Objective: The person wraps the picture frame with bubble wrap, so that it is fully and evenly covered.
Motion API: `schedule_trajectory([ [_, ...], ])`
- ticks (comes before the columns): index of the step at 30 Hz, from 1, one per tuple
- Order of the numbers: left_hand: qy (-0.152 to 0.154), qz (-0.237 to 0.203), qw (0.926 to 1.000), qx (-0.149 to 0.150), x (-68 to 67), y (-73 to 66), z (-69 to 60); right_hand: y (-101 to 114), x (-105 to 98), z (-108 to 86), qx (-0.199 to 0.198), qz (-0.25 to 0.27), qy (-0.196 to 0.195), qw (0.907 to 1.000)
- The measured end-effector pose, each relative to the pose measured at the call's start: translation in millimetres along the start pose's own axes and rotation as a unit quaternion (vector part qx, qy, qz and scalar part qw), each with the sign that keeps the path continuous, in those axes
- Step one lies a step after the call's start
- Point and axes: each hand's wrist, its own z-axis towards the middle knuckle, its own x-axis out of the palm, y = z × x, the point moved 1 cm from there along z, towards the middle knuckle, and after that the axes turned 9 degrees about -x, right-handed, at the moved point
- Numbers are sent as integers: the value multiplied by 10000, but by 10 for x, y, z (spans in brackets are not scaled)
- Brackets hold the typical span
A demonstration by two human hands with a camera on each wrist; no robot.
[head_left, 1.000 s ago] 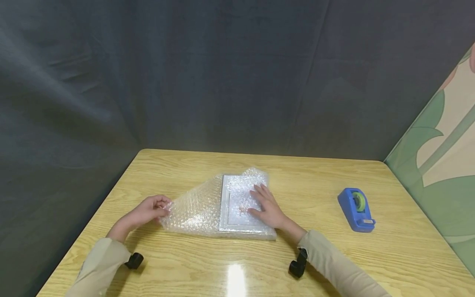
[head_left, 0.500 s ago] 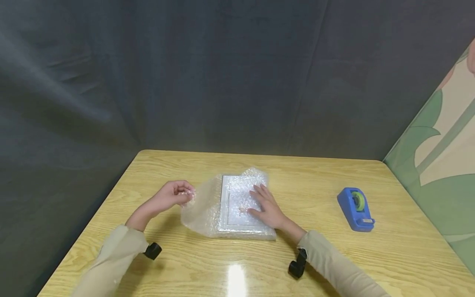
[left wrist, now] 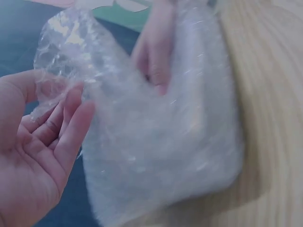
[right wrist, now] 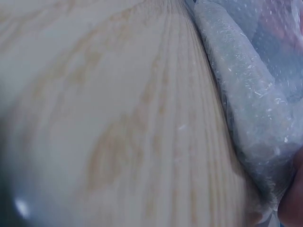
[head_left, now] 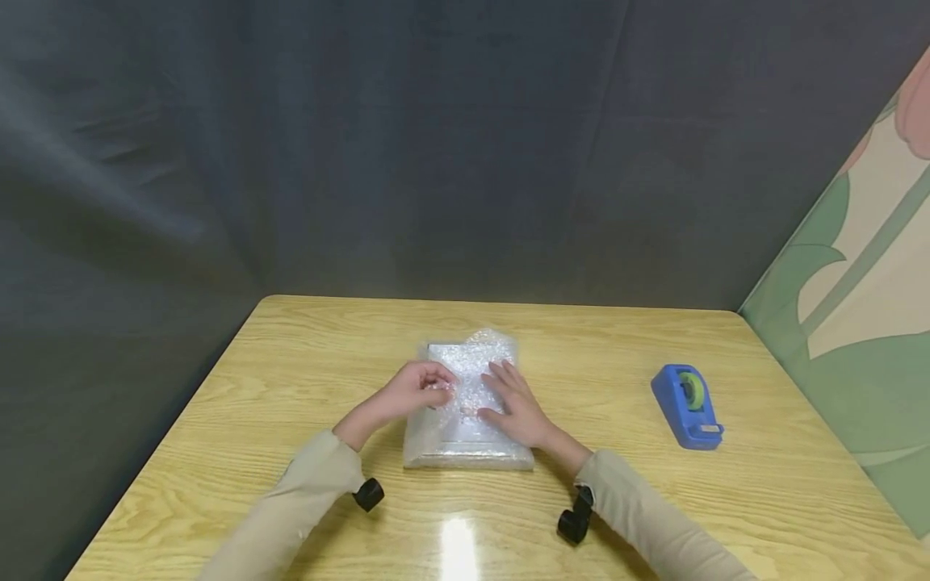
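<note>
A flat rectangular picture frame, pale with a thin dark edge, lies on the table under bubble wrap. My left hand pinches the free edge of the wrap between thumb and fingers, above the frame's left half. With fingers spread, my right hand rests flat on the wrapped right side. The left wrist view shows the lifted sheet of bubble wrap running from the left hand to the right hand. Only the package's padded edge, in bubble wrap, shows clearly in the right wrist view.
A blue tape dispenser with a green roll stands on the right of the wooden table. A dark curtain hangs behind the table, and a leaf-patterned panel is at the right.
My left hand has carried the bubble wrap's free edge rightward, from the left of the picture frame to over it, folding the sheet across. The right hand has stayed on the package.
</note>
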Motion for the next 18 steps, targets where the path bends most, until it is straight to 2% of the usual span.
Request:
schedule_trajectory([
  [6,52,56,9999,-81,218,87,111,2,10,10,-22,-78,37,10000],
  [7,39,94,9999,-100,242,139,135,0,11,9,-29,-90,33,10000],
  [12,-96,614,9978,-249,334,217,157,10,2,4,-26,-118,54,9999],
  [18,-130,1270,9915,-244,400,206,128,29,-14,6,85,-157,177,9997],
])
